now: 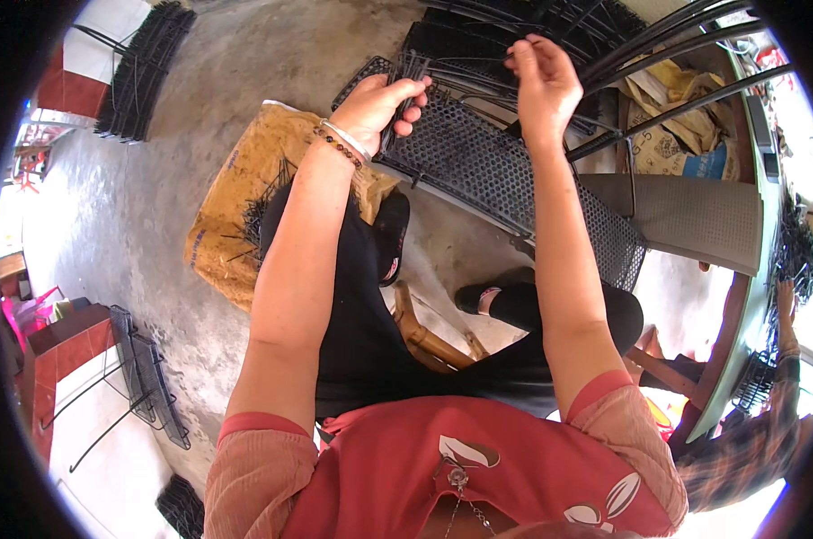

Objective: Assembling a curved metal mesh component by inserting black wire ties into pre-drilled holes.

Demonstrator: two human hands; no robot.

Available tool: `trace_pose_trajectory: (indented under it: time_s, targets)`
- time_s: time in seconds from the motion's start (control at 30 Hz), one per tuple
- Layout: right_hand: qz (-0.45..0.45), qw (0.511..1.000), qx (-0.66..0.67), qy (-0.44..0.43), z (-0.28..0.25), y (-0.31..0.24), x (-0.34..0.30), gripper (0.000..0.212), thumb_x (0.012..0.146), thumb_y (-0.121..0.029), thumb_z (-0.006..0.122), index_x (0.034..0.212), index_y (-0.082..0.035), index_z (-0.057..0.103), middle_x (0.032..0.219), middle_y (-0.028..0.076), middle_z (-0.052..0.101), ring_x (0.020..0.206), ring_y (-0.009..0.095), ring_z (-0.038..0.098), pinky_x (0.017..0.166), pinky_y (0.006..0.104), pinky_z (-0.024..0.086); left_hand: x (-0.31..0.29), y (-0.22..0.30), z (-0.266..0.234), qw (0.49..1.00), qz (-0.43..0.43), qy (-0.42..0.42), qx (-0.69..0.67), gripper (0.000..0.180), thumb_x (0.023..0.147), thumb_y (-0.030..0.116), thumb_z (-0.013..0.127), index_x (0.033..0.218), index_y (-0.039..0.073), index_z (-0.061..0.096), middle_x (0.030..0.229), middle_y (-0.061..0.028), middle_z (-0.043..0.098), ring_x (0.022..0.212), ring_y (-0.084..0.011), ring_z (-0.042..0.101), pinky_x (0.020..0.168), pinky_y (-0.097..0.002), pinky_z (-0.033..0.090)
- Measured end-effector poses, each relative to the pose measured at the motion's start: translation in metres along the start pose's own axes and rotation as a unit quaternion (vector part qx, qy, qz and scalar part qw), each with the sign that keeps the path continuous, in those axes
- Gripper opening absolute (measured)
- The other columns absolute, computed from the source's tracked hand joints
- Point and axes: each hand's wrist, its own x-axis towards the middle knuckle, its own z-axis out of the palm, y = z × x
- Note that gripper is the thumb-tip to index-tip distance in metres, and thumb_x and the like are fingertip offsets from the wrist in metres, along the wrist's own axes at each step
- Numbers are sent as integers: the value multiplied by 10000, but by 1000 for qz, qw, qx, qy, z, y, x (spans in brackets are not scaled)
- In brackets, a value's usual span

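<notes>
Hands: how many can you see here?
3: the left hand, gripping thin black strips; the right hand, loosely curled; a co-worker's hand, far right. Another may be hidden.

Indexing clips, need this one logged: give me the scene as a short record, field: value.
Left hand: closed around a bundle of thin black strips
Right hand: raised right of the bundle, fingers curled; can't tell whether it pinches anything
Work surface: black perforated panel, in front of the person
Floor: yellow sack at left, loose black pieces on it
Nearby: another person's plaid sleeve, right edge
</notes>
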Motion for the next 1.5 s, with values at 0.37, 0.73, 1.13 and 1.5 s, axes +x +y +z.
trace_pose_trajectory:
  time_s: [0.37, 0.73, 1.13, 1.5]
  targets:
    - [-30, 965, -250, -70, 3, 41, -36, 238, 807, -123, 644, 1030, -66, 583, 824, 95, 654, 725, 150, 636, 657, 264, 499, 2, 0, 6, 997, -13, 21, -66, 196, 802, 146, 589, 908, -18, 589, 708, -62, 548, 543, -115, 508, 496, -229, 430]
    - [-124, 924, -331, -143, 4, 58, -44, 186, 774, -134, 655, 937, -65, 598, 799, 103, 646, 712, 236, 635, 652, 317, 490, 0, 2, 5, 995, -15, -6, -95, 163, 817, 119, 593, 913, -13, 589, 778, -64, 574, 701, -139, 577, 637, -301, 557]
    - [62, 967, -212, -130, -1, 42, -39, 239, 821, -219, 640, 906, 4, 657, 755, 73, 636, 603, 92, 551, 532, 243, 432, 2, 1, 9, 996, -16, -7, -89, 148, 801, 83, 610, 921, -1, 588, 822, -53, 572, 721, -131, 571, 672, -323, 563]
    - [334, 919, 87, -191, 2, -8, -37, 264, 794, -265, 680, 857, -9, 666, 725, 28, 622, 609, 85, 513, 556, 226, 409, -2, -9, 23, 994, -18, -100, -37, 152, 825, 146, 620, 929, 39, 596, 854, -31, 594, 761, -113, 574, 659, -296, 551]
